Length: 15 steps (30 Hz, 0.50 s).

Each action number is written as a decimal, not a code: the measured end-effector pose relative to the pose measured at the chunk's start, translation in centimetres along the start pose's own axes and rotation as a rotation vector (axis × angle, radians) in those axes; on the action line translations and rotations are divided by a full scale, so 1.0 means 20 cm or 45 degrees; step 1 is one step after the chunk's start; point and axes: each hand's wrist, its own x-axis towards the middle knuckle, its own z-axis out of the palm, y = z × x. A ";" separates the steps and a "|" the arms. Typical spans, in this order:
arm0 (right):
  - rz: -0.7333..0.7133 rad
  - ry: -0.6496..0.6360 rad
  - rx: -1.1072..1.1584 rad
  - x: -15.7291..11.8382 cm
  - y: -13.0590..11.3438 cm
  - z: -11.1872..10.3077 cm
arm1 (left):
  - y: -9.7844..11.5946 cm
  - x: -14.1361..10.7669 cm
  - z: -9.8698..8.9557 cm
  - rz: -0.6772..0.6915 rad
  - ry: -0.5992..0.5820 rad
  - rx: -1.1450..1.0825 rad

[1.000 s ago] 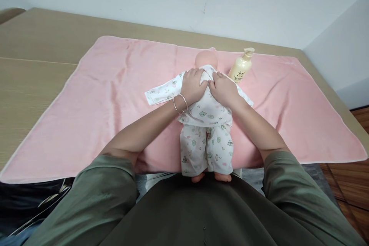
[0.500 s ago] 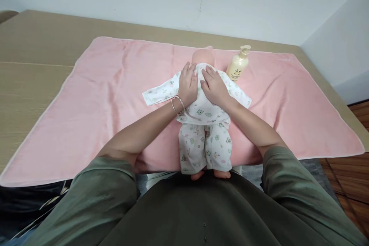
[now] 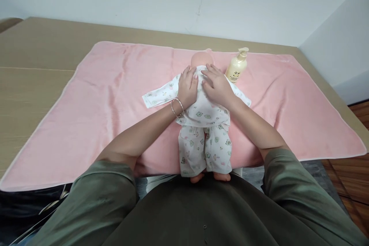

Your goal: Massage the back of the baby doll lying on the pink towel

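Note:
A baby doll [image 3: 206, 117] in a white printed top and trousers lies on a pink blanket [image 3: 129, 80], its head away from me and its feet at the near edge. Its face is not visible. My left hand [image 3: 188, 87], with a bracelet at the wrist, rests flat on the left side of the doll's upper body, fingers pointing toward the head. On the other side, my right hand [image 3: 218, 86] lies over the upper body with its fingers stretched out. Neither hand grips anything.
A cream pump bottle [image 3: 236, 65] stands on the blanket, right of the doll's head. Under the blanket is a wooden table [image 3: 40, 46], its far edge along a white wall [image 3: 144, 0]. The doll's feet [image 3: 221, 177] reach past the table's near edge.
My right hand has shifted slightly and its back looks a little more raised. My left hand stays in place on the doll. The view has tilted very slightly.

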 end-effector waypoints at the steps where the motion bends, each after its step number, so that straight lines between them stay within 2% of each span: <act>1: 0.008 0.001 -0.015 0.00 -0.01 0.00 | 0.00 0.00 0.00 0.004 0.002 -0.014; 5: 0.044 -0.172 -0.099 -0.02 -0.06 -0.01 | 0.02 0.00 -0.01 -0.020 -0.004 -0.066; 8: -0.025 -0.316 -0.095 -0.05 -0.09 -0.11 | 0.07 0.01 -0.03 -0.079 -0.052 -0.034; 11: -0.062 -0.230 -0.050 -0.08 -0.04 -0.28 | 0.14 0.07 -0.08 -0.145 -0.166 0.040; 15: 0.061 -0.049 0.020 -0.09 0.16 -0.48 | 0.29 0.23 -0.19 -0.357 -0.468 -0.005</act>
